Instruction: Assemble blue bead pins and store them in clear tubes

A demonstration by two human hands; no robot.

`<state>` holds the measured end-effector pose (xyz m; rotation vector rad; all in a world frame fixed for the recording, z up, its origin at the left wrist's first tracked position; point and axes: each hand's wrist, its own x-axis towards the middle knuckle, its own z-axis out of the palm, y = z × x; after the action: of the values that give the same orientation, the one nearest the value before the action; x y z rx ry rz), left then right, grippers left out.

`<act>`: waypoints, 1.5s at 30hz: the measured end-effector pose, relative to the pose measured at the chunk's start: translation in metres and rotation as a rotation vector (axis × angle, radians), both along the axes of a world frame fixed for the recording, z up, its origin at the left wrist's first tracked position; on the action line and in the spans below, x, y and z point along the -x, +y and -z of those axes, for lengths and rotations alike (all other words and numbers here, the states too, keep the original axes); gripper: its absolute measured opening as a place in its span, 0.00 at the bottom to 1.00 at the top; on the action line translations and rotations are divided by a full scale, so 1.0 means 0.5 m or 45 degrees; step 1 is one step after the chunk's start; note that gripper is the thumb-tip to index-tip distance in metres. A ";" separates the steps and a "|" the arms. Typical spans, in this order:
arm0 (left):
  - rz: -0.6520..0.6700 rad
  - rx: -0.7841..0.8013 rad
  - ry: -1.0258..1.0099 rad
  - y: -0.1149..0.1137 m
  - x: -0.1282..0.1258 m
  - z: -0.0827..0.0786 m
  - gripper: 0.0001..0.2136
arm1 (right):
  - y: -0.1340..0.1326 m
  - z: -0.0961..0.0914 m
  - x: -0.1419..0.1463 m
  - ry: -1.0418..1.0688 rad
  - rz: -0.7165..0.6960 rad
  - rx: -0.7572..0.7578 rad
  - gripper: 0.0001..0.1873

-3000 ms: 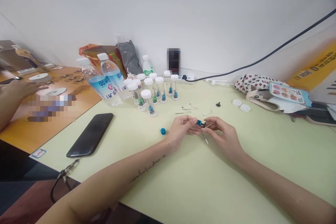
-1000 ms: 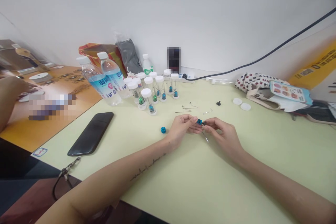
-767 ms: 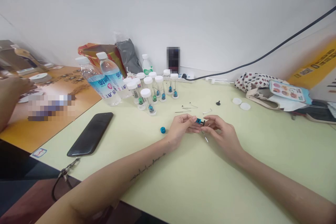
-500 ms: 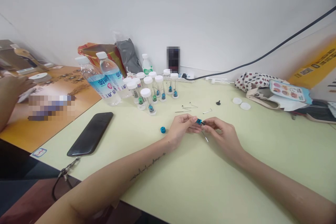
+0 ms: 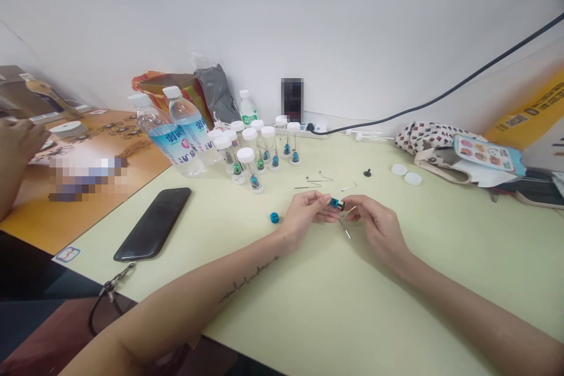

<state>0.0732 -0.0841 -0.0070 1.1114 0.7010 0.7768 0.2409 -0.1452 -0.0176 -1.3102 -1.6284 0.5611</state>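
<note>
My left hand is closed on a small blue metal part with a black end, pinched between thumb and fingers. Close to that black end is my right hand, its thumb and index finger parted. Under the hands lies a thin metal rod. A round blue knob-like piece rests on the table left of my left wrist. Beyond my hands lie several thin bent wires and a small black piece.
Several clear tubes with white caps stand at the back, beside large water bottles. A black phone lies at left. Two white discs and a patterned pouch are at right. Another person's hand is far left.
My right fingers have loosened from the black end of the blue part and moved slightly apart. My left hand keeps its grip. The other person's hand has shifted left.
</note>
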 end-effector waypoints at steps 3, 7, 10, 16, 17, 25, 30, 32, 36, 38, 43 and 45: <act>0.005 0.004 0.013 0.000 0.000 -0.002 0.18 | 0.000 0.003 -0.001 -0.004 0.008 0.000 0.16; 0.001 0.020 0.012 0.000 0.000 -0.004 0.18 | 0.001 0.004 -0.002 -0.003 0.004 0.021 0.16; -0.010 0.032 0.014 0.001 0.000 -0.004 0.17 | 0.001 0.003 -0.001 0.008 0.012 0.050 0.16; -0.008 0.031 0.016 0.000 0.001 -0.002 0.17 | 0.000 -0.001 0.001 0.007 0.031 0.077 0.16; -0.009 0.030 0.017 0.000 0.001 -0.002 0.16 | 0.000 -0.001 0.001 0.004 0.027 0.076 0.16; -0.006 0.008 0.018 0.000 0.003 -0.001 0.16 | 0.001 -0.003 0.004 0.000 0.040 0.120 0.14; -0.006 -0.006 0.005 0.000 0.003 -0.002 0.16 | 0.000 -0.005 0.005 -0.011 0.039 0.132 0.13; -0.009 -0.008 0.011 -0.001 0.002 -0.003 0.16 | -0.001 -0.005 0.004 -0.021 0.035 0.123 0.13; -0.016 -0.008 0.025 -0.002 0.002 -0.004 0.16 | -0.001 -0.005 0.003 -0.049 0.022 0.112 0.12; -0.017 -0.004 0.020 -0.002 0.003 -0.004 0.17 | -0.001 -0.004 0.003 -0.053 0.020 0.115 0.12; -0.011 0.004 0.006 -0.002 0.003 -0.005 0.16 | 0.000 -0.001 0.005 -0.041 0.018 0.121 0.12; -0.017 0.003 0.007 -0.001 0.003 -0.005 0.16 | 0.000 -0.002 0.005 -0.034 0.025 0.116 0.13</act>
<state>0.0718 -0.0848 -0.0047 1.1082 0.7140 0.7847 0.2381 -0.1454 -0.0167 -1.4040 -1.6262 0.6147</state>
